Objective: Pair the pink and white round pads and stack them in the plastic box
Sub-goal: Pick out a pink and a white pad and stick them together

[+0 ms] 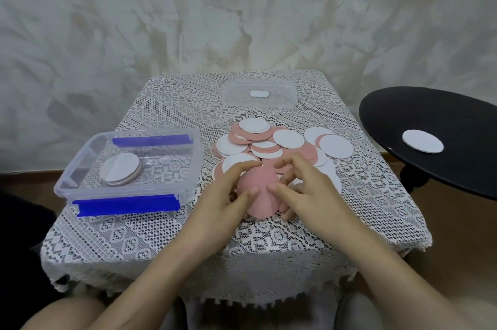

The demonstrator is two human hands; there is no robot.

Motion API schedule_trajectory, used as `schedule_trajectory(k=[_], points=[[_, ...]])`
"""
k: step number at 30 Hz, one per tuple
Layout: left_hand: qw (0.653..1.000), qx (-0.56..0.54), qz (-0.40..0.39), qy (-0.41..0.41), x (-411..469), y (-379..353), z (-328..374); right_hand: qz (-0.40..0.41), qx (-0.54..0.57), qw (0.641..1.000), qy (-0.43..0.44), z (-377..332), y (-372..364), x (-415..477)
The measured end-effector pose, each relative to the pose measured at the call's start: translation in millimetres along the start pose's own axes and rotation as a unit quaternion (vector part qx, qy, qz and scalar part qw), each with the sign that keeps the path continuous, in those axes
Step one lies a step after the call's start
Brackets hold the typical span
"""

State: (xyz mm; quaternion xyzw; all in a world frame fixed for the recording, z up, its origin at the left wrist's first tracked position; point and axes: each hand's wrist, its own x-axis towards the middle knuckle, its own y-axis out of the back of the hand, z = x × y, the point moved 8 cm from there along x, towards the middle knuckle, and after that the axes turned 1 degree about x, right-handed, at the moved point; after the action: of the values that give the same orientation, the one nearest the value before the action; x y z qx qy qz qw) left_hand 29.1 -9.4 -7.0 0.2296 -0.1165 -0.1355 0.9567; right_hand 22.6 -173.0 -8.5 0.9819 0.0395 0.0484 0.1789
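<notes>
Both hands are on one pink pad (259,195), held just off the near edge of the pile of pads (282,141). The left hand (228,189) and the right hand (304,187) each pinch it, with a thumb tip on its upper face and the fingers curled round its rim. Whether a white pad already lies against its hidden underside cannot be told.

The step looks like squaring up a pair. To do it well, keep the thumbs near the middle and let the fingertips run round the rim until both discs sit flush, with no crescent of the other colour showing. These pads look thin and light, so a firm squeeze may bow them; a light pinch should do.

The plastic box (64,184) stands to the left of the pile, holding a short stack (121,168) with a white face on top. Lay the pair flat onto that stack and centred on it, or the stack may lean.

A stray white pad (422,141) lies on the black side table (443,114) to the right of the pile.
</notes>
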Motion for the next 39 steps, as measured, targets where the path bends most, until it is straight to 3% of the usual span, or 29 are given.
schedule_trajectory(k=[4,7,14,18,32,39], points=[[0.989,0.134,0.025,-0.055,-5,8,6,-0.004,-0.06,0.998,0.034,-9,-2,-1],[0.974,0.209,0.043,-0.073,-9,12,10,0.002,-0.19,0.978,0.083,-21,-2,-5],[0.97,0.233,0.023,-0.07,-12,9,4,-0.04,-0.268,0.96,0.069,-15,-16,-9],[0.972,0.218,0.035,-0.079,-12,11,10,-0.006,-0.245,0.965,0.093,-21,-13,-11],[0.976,0.201,0.035,-0.07,-10,9,1,-0.014,-0.272,0.957,0.096,-17,-24,-9],[0.986,0.118,0.093,-0.071,-19,34,18,0.026,-0.097,0.991,0.09,-30,-19,-8]])
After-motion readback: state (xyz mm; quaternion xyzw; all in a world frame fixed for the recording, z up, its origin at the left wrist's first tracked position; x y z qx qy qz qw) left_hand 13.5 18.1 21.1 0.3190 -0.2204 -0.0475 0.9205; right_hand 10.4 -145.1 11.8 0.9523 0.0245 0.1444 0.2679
